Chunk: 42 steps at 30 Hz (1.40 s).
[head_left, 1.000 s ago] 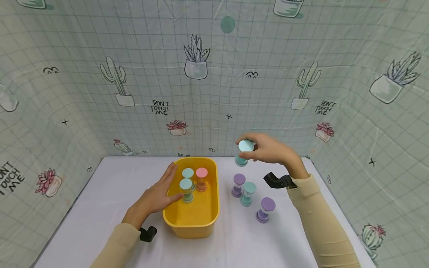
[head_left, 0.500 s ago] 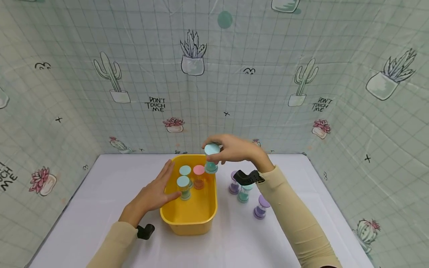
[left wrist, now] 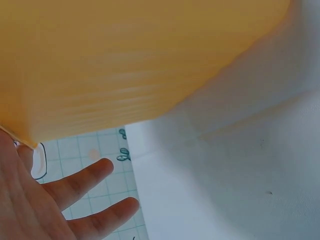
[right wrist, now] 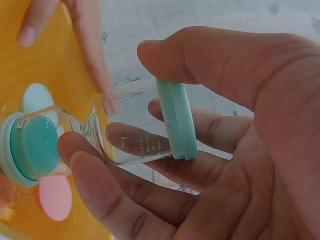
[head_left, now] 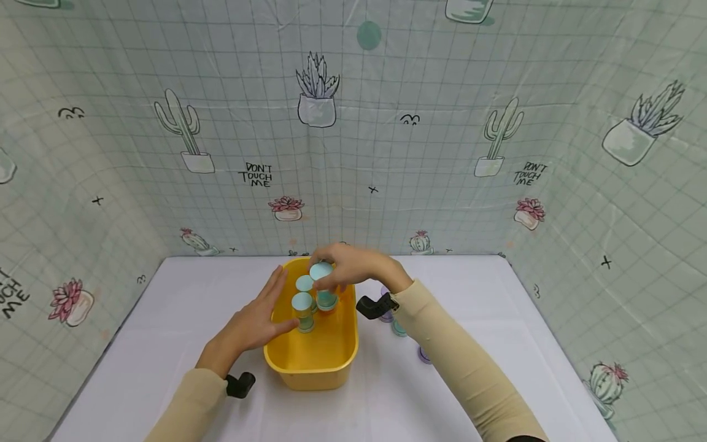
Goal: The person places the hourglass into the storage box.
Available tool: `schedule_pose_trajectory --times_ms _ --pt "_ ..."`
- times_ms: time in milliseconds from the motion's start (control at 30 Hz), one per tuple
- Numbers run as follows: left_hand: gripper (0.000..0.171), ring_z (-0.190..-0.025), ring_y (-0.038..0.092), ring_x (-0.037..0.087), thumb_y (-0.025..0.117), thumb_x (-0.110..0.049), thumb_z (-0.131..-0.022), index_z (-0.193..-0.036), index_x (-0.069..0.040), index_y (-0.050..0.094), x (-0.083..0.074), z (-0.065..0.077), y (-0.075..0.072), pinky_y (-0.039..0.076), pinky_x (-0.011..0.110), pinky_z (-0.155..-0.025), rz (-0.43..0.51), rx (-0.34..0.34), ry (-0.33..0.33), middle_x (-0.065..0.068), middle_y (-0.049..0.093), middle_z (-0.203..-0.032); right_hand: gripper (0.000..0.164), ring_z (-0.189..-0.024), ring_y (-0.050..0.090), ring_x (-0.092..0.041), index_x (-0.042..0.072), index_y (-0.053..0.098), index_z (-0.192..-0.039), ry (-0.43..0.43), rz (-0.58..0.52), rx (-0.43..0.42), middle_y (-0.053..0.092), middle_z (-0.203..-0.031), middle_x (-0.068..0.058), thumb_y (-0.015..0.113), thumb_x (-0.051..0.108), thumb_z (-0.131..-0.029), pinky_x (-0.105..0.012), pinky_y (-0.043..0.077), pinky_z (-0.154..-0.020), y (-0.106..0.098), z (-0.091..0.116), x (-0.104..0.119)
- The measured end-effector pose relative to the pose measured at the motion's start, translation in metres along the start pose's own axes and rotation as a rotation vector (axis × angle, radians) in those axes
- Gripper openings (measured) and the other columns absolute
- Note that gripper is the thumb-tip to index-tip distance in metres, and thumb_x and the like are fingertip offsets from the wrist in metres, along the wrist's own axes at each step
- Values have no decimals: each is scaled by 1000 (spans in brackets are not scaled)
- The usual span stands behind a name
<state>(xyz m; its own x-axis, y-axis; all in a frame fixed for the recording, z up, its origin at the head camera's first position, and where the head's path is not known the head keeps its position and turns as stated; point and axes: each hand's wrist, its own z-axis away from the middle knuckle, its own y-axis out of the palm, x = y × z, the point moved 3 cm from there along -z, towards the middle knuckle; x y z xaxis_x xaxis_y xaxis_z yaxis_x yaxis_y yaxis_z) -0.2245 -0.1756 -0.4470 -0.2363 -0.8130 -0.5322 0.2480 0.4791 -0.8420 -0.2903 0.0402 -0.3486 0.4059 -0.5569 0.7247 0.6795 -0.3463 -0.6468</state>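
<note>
Right now the right hand (head_left: 353, 267) grips a teal-capped sand timer (right wrist: 176, 120) by its upper end, thumb on the cap rim, other fingers curled round the cap and glass. Timer is roughly upright over the yellow plastic bin (head_left: 326, 353), toward the back; teal sand sits in the lower bulb, small print on the upper glass. From the head view it covers most of the pink-capped timer (right wrist: 55, 197); can't tell whether the two touch, or whether the held base meets the bin floor. Left hand (head_left: 248, 322) is spread wide at the bin's left side, holding no timer, thumb reaching over the rim beside the front teal timer (head_left: 302, 302); thumb contact with it unclear. Rear teal timer (head_left: 304, 283) stands just behind that one, also inside the bin. Outside, on the white bench (head_left: 132, 350) right of the bin: rear purple timer (head_left: 385, 317), loose teal timer (head_left: 399, 328), front purple timer (head_left: 424, 355), all partly hidden by the right forearm and its black wrist mount (head_left: 377, 306). Second black mount (head_left: 240, 385) on the left wrist. Both sleeves beige. Backdrop: gridded fabric (head_left: 364, 135), cactus and succulent prints, "DON'T TOUCH ME" lettering.
</note>
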Motion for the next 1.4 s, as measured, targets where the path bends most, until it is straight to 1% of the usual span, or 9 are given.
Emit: schedule_pose_trajectory --times_ms 167,267,400,533,800,1033,1200,1300,1400 --pt "109 -151 31 49 59 -68 -93 -167 -18 -2 1 -1 -1 37 78 -107 -13 1 -1 6 -8 -175 45 -83 74 -27 3 62 -133 24 -14 18 68 -111 -9 75 22 -94 -40 65 -75 6 -7 -8" --pt "108 -151 32 49 61 -65 -94 -167 -18 -2 1 -1 -2 37 77 -107 -12 -1 -2 6 -8 -175 44 -84 74 -30 2 63 -133 44 -20 43 69 -110 -10 75 18 -94 -41 65 -75 10 -9 -11" --pt "108 -150 32 49 60 -65 -93 -167 -18 -3 2 -1 -2 38 78 -105 -11 -1 -3 6 -8 -175 41 -88 75 -34 3 64 -130 68 -32 73 68 -110 -9 76 16 -93 -36 65 -73 17 -13 -15" --pt "109 -151 32 49 59 -69 -92 -167 -18 -3 2 -1 -1 39 77 -106 -10 1 -3 6 -7 -175 37 -84 74 -31 2 67 -126 83 -41 94 68 -110 -8 77 12 -92 -32 64 -71 25 -17 -18" --pt "108 -151 32 48 60 -67 -93 -167 -19 -2 1 -1 1 39 77 -106 -2 -8 9 7 -6 -175 35 -75 70 -21 5 70 -122 130 61 104 67 -107 -4 79 7 -89 -29 63 -70 37 -26 -25" --pt "109 -151 32 48 60 -68 -92 -167 -20 -2 1 -2 2 38 77 -107 2 -5 3 6 -6 -175 32 -86 63 -14 9 73 -117 185 127 97 68 -108 0 81 10 -87 -23 58 -76 42 -31 -29" --pt "108 -152 32 46 60 -68 -92 -167 -20 -2 0 -1 2 38 76 -107 7 -5 2 4 -7 -175 32 -88 66 -13 9 71 -118 217 96 79 69 -113 -2 82 12 -88 -25 60 -79 44 -33 -32" --pt "109 -151 31 48 60 -68 -92 -167 -19 -2 0 -1 1 39 77 -106 6 -7 4 6 -6 -175 36 -86 69 -13 5 70 -122 225 87 72 68 -114 -3 81 10 -88 -25 62 -77 45 -34 -33" --pt "109 -152 32 47 59 -69 -92 -167 -19 -2 0 -1 2 39 77 -106 9 -8 0 5 -6 -175 36 -81 69 -13 4 70 -121 230 110 69 69 -110 -3 81 8 -88 -24 61 -74 46 -35 -34"
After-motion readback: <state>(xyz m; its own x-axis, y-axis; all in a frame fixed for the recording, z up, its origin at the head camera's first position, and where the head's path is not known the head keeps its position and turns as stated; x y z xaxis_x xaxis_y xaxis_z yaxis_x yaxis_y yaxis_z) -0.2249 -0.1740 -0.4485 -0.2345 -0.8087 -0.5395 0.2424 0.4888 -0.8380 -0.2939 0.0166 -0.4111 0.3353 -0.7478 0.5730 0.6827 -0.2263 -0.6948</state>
